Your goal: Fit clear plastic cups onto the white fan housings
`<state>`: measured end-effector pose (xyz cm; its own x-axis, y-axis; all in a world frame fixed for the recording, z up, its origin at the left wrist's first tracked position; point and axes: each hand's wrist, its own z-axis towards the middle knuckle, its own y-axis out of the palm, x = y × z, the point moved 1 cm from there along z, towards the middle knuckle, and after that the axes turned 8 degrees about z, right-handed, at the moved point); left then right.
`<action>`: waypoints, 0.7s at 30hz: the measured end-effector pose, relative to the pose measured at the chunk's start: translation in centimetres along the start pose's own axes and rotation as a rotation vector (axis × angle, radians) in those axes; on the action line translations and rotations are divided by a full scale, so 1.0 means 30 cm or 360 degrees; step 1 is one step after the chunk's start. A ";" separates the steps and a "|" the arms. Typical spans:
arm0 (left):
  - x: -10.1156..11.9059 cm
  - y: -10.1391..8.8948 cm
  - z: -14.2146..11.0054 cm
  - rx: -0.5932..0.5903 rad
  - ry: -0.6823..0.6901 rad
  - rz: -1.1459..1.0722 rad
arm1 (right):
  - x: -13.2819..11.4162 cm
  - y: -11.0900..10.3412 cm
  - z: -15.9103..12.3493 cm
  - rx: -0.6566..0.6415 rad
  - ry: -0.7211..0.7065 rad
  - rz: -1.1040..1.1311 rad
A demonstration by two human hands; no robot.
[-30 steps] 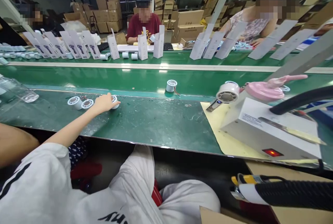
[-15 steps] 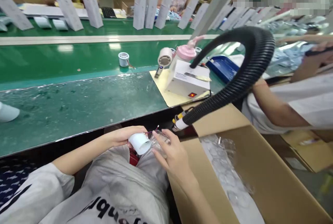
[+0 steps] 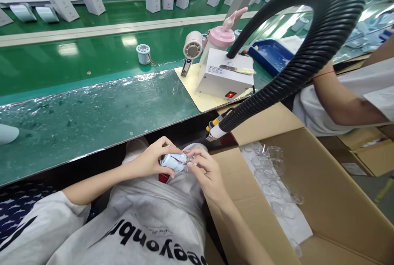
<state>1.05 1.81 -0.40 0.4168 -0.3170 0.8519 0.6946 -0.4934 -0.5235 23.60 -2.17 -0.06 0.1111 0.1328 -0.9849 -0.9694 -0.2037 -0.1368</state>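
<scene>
Over my lap, my left hand (image 3: pixel 155 156) grips a pale blue cylindrical fan housing (image 3: pixel 174 161), thumb below and fingers above. Dark red wires run along the housing's side. My right hand (image 3: pixel 205 170) closes its fingers on a clear plastic piece (image 3: pixel 188 163) at the housing's right end; the fingers hide part of it, so I cannot tell how far the two overlap. Just right of and above my hands, the white-tipped nozzle (image 3: pixel 215 132) of a black corrugated hose (image 3: pixel 277 88) points towards them.
An open cardboard box (image 3: pixel 323 183) with clear plastic pieces (image 3: pixel 271 178) stands at my right. On the green bench (image 3: pixel 92 113) are a white machine (image 3: pixel 226 76), a handheld fan (image 3: pixel 192 47) and another housing (image 3: pixel 143 54). A blue tray (image 3: pixel 272 57) lies near a co-worker's arm (image 3: pixel 344 96).
The housing has turned so its wired side shows, and its right end now meets the clear plastic piece. My hands have come closer together. The view has tilted down.
</scene>
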 end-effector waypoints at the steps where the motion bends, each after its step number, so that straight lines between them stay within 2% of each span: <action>1: -0.002 0.002 -0.003 -0.0015 0.0014 0.0013 | 0.002 0.000 0.000 0.0045 0.0021 0.0082; 5: 0.003 0.007 -0.006 -0.0099 0.0058 -0.0171 | 0.010 -0.014 -0.001 0.0153 0.0106 0.0388; 7: 0.003 0.012 -0.009 -0.0155 -0.0059 -0.0415 | 0.008 -0.023 -0.004 0.0096 0.0072 0.0396; 10: 0.000 0.022 -0.018 -0.0184 -0.0362 -0.0831 | 0.000 -0.032 -0.015 -0.0087 -0.0159 0.0074; 13: 0.004 0.022 -0.030 -0.0182 -0.0471 -0.0949 | -0.004 -0.035 -0.033 -0.0181 -0.0417 -0.0237; 17: 0.024 0.004 -0.037 -0.0253 -0.0349 -0.0725 | -0.008 -0.043 -0.047 -0.0206 -0.0497 -0.0259; 21: 0.037 -0.017 -0.035 -0.0159 0.0065 -0.0469 | -0.018 -0.049 -0.051 -0.0214 -0.0350 -0.0171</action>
<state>0.54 0.85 0.80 0.1809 -0.1798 0.9669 0.7201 -0.6455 -0.2547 25.31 -3.42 0.51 0.1475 0.3649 -0.9193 -0.9153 -0.3019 -0.2667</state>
